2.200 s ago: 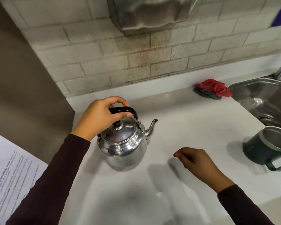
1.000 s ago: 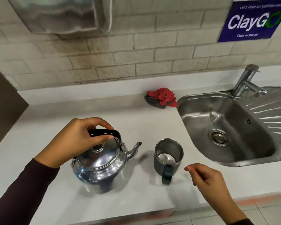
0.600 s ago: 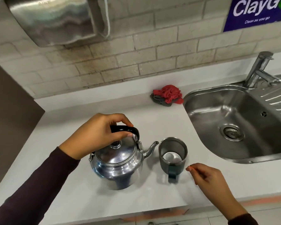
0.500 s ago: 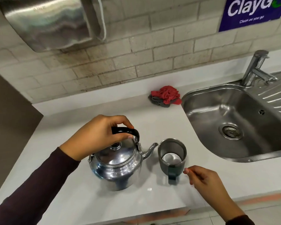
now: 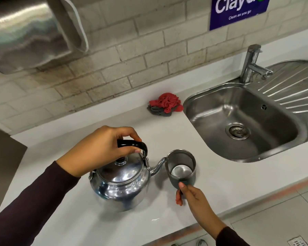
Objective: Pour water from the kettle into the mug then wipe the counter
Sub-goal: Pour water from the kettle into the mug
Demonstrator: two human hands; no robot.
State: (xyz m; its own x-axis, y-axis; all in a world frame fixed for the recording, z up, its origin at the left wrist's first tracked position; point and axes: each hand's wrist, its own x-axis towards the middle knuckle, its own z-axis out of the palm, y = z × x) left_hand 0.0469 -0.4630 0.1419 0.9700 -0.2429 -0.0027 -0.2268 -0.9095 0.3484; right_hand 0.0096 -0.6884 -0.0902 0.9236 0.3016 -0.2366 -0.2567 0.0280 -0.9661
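Two hands ready the pour: my left hand (image 5: 98,150) clasps the shiny steel kettle (image 5: 120,181) handle, my right hand (image 5: 190,194) pinches the grey metal mug (image 5: 182,167) handle; tipping comes next.

Evenly bright, lit from overhead. Soft shadows beneath kettle (image 5: 119,183) and mug (image 5: 182,168). Glare on steel sink (image 5: 199,110). Slightly soft throughout; wide-angle bending toward edges.

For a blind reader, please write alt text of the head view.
A left hand holds a shiny steel kettle by its black handle, spout at the rim of a dark metal mug that the right hand grips on a white counter.
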